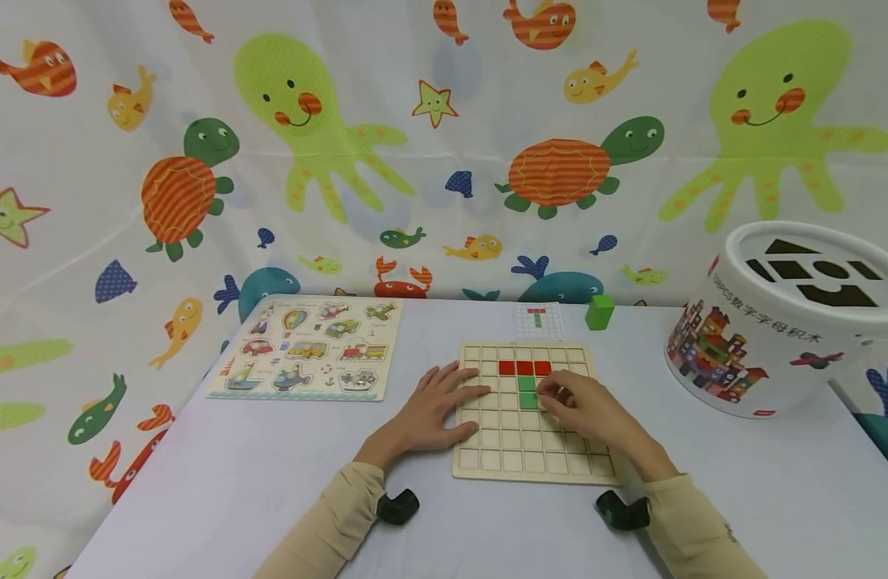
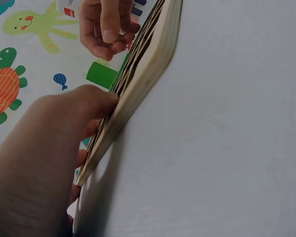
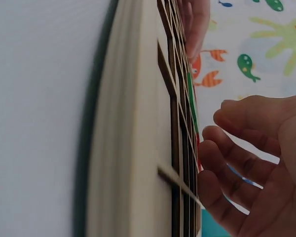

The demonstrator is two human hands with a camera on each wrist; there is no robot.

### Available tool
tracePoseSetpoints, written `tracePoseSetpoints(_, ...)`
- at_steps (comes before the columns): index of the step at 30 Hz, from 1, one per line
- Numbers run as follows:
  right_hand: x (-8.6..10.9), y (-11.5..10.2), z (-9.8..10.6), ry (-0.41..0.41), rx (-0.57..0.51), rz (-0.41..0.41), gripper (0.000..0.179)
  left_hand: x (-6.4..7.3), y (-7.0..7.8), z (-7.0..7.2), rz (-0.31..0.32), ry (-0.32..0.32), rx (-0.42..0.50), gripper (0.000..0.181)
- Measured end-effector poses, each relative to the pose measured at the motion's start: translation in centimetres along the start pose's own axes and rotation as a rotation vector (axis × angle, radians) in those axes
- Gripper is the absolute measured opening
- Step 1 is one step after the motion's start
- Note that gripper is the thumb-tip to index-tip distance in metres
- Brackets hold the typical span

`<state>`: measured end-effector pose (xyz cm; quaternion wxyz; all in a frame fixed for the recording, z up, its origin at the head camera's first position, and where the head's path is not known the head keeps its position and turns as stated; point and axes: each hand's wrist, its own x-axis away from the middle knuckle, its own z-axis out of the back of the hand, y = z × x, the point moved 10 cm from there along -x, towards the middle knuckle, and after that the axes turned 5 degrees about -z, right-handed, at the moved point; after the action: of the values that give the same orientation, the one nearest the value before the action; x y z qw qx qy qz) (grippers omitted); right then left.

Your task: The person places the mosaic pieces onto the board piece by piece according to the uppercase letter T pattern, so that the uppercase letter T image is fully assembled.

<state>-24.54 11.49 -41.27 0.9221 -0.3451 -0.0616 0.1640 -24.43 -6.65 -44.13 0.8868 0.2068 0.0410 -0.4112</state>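
A wooden grid board lies on the table before me. Three red tiles form a row in its upper part, with two green tiles in a column under the middle one. My left hand rests on the board's left edge, fingers spread over the squares. In the left wrist view its thumb presses at the rim. Over the board, just right of the green tiles, is my right hand. The right wrist view shows its fingers loosely bent, holding nothing.
Behind the board lies a small pattern card, beside an upright green block. A large white bucket with a slotted lid stands at the right. Back left is a vehicle picture puzzle. A sea-animal printed cloth hangs behind the table.
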Motion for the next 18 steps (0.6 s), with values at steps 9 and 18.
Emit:
tracePoseSetpoints(9,1.7,1.0,1.7,0.040,0.023,0.015,0.014,0.1,0.0,0.0,0.012,-0.018,-0.002,0.054)
tracePoseSetpoints(18,3.3,2.7,3.2,0.077,0.050,0.013,0.014,0.0,-0.1,-0.1,0.014,-0.014,-0.001,0.054)
